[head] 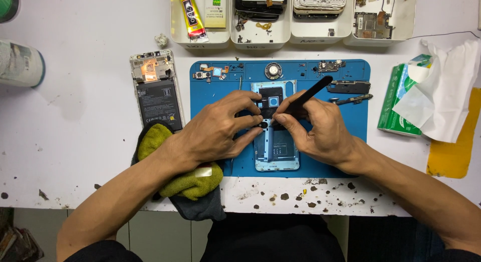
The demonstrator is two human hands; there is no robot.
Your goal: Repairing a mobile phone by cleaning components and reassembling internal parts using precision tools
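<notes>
A light blue phone frame lies lengthwise on a blue work mat. My left hand rests on the frame's left side, fingertips pinching a small dark part near its upper middle. My right hand grips black tweezers, whose tips meet the same spot beside the left fingertips. The frame's upper half is partly hidden by both hands.
An opened phone with its battery showing lies left of the mat. A green-yellow cloth sits under my left wrist. Several white trays with parts and a glue tube line the back. A tissue pack lies right. Small parts dot the mat's top.
</notes>
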